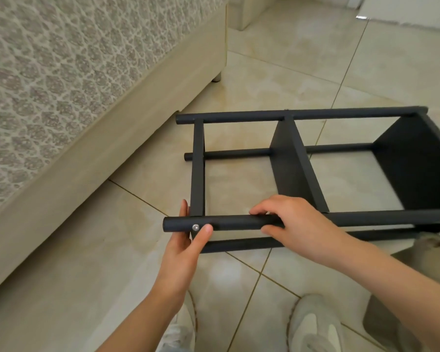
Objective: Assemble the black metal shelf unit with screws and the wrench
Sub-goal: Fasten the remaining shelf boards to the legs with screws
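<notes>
Black powder-coated metal: the shelf unit is laid on its side on the tiled floor, just beside a bed with a patterned cover. The nearest tube is held by both hands. The left hand is cupped under the tube's free end, fingers behind it and thumb pressed just beside a silver screw. The right hand is closed over the tube further along, near the middle panel.

Step judged: the screw seems seated in the tube where the end panel meets it, and is being steadied or finger-started. Whether it is fully tightened cannot be told.

Next move, as judged: the wrench is needed to drive the screw home, with the tube held against turning and the panel kept square. No wrench is in view, so one hand would have to be freed to fetch it.

Count:
- tubes: four visible, two upper and two lower
- shelf panels: three, the far right one partly cut off by the frame edge
- screws: one plainly seen; a small glint on the far upper tube may be another, too small to tell
- hands: two
- shoes: two, at the lower edge
- wrench: none seen
</notes>
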### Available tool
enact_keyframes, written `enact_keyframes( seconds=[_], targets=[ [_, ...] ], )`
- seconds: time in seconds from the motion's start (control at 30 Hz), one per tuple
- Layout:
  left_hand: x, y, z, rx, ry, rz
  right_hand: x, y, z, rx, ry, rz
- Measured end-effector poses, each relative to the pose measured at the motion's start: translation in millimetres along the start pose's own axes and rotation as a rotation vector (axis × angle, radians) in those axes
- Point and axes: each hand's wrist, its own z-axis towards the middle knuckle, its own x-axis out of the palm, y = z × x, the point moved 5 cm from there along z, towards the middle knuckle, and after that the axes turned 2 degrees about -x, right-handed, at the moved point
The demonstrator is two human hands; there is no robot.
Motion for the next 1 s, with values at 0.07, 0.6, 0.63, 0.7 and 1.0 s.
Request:
enact_keyframes(
  seconds=[0.07, 0.6, 0.63, 0.7, 1.0],
  targets=[
    [-1.4, -5.1, 0.0, -0.004, -0.016, -0.003, -3.3, 2.3, -0.4, -0.003, -0.003, -0.018],
    [22.2, -129.4, 3.3, 0.145, -0.061, -0.014, -95.1, 16.7, -15.8, 0.317, -0.214, -0.245],
    [25.4, -140.9, 3.0, 0.153, -0.063, -0.005, -103.6, 17.7, -16.7, 0.306, -0.228, -0.202],
    [31.8, -164.6, 0.6, 0.174, -0.063, 0.012, -119.2, 19.9, -18.3, 0.27, -0.247, -0.134],
    [61.2, -286.4, -30.8, 0.369, -0.003, 0.227, -179.4, 37.5, -34.3, 0.173, -0.361, 0.069]
  ],
)
